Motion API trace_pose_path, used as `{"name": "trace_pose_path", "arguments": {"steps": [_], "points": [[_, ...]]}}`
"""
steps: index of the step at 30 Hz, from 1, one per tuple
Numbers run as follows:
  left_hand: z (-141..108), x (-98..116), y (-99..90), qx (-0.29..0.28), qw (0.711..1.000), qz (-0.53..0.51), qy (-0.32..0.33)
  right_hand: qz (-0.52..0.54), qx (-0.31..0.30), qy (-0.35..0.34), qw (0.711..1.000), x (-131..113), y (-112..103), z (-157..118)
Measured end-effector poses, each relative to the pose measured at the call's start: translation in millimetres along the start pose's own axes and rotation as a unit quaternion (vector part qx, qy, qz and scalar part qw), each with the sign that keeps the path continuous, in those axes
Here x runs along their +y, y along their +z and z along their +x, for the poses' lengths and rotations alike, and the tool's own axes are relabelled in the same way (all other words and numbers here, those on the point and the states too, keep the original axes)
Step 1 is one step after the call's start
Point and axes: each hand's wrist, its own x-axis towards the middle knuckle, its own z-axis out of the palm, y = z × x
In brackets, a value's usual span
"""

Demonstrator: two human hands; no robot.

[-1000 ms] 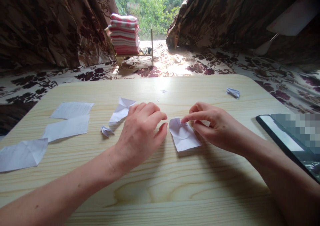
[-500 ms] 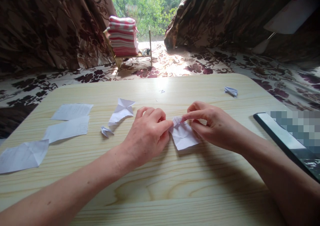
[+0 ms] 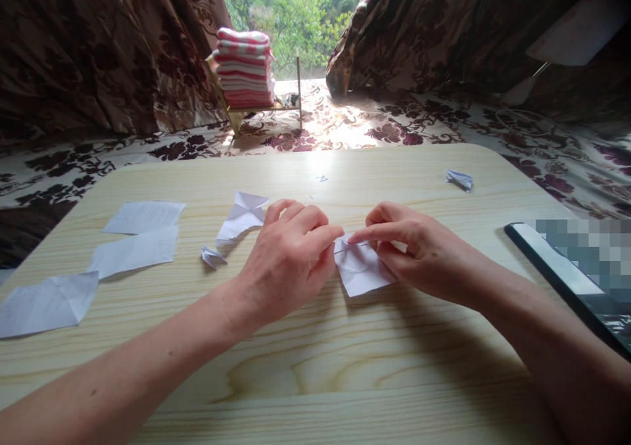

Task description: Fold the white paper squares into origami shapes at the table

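Between loose sheets (image 3: pixel 135 253) and a device (image 3: pixel 555 259), left fingers (image 3: pixel 323 237) pinch the creased paper (image 3: pixel 363 275), right fingers (image 3: pixel 382 232) parted on it.

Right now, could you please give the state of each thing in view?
Paper between hands, creased
Left hand, fingers bent
Right hand, index finger on that paper
Left small paper, folded
Right small paper, folded
Paper beyond left hand, creased
Front left sheet, creased
Middle left sheet, flat
Rear left sheet, flat
Striped cloths, folded, stacked
Curtains, drawn apart
Device, flat
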Motion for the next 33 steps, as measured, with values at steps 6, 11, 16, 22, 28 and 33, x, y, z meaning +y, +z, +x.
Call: {"name": "trace_pose_path", "arguments": {"steps": [6,11,16,22,28,33], "points": [[-2.0,-2.1,0.8,-0.060,0.998,0.023,0.015,0.025,0.020,-0.007,0.999,1.7,-4.1,-0.7],[-0.1,-5.5,0.4,-0.073,0.997,0.005,0.038,0.036,0.085,0.016,0.996,4.4,-14.4,-2.6],[2.8,-6.3,-0.7,-0.079,0.996,-0.015,0.040,0.049,0.072,0.014,0.996,3.7,-17.0,-4.7],[4.8,-8.6,-0.3,-0.096,0.994,-0.031,0.042,0.010,0.029,-0.002,1.000,4.0,-10.3,-5.2],[4.8,-12.0,1.2,-0.083,0.994,-0.030,0.067,-0.044,-0.005,0.019,0.999,3.6,-6.1,-5.1],[13.4,-11.6,1.3,-0.120,0.986,-0.036,0.108,-0.053,-0.004,0.008,0.999,1.2,-9.0,-6.5]]}}
